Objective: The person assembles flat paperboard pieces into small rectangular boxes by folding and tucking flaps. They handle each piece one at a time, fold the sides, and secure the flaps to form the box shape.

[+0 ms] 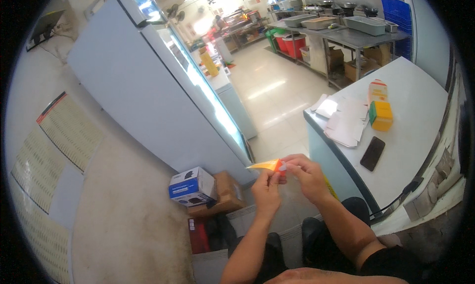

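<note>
Both my hands hold a small yellow-and-orange paperboard carton (266, 165) in front of my body. My left hand (267, 189) pinches it from below, near its orange end. The fingers of my right hand (306, 174) close on a pale flap at that same end. To the right, on the white counter (413, 105), flat white carton blanks (348, 127) lie in a loose pile. Beside them stands a yellow box (381, 116) with a green side, and behind it lies another orange-and-white carton (378, 91).
A black phone (372, 154) lies near the counter's front edge. On the left stands a tall glass-door fridge (163, 86), with a blue-and-white box (193, 186) and a brown cardboard box (229, 192) at its foot. Farther back, a steel table (341, 32) bears grey trays.
</note>
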{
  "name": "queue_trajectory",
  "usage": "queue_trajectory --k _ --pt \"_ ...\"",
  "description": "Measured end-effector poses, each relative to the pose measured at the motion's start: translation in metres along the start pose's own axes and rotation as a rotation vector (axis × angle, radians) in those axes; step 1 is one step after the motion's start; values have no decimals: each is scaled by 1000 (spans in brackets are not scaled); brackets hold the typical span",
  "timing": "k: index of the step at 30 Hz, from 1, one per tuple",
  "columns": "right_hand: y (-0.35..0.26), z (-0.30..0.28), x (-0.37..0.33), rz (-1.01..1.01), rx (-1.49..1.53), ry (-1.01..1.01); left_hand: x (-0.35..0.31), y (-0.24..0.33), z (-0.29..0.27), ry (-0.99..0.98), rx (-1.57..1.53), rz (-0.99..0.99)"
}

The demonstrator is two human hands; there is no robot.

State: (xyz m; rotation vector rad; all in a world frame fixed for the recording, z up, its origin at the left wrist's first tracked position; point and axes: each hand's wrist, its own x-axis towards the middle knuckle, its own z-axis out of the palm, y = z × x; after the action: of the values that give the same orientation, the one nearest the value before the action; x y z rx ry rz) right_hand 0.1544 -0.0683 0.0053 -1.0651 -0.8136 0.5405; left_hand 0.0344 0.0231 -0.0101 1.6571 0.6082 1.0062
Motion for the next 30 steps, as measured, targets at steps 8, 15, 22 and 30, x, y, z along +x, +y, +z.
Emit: queue_trajectory --k 8,15,22,30 --pt "-6 -7 2 -102 -232 -132 -3 12 1 51 -380 -76" --pt "-6 -8 2 -195 -185 -121 -1 10 1 -10 -542 -117" --pt "-4 -5 0 -142 -154 -93 -1 4 3 4 -572 -180" --pt "11 -2 0 -274 -482 -110 -3 3 1 0 -505 -249"
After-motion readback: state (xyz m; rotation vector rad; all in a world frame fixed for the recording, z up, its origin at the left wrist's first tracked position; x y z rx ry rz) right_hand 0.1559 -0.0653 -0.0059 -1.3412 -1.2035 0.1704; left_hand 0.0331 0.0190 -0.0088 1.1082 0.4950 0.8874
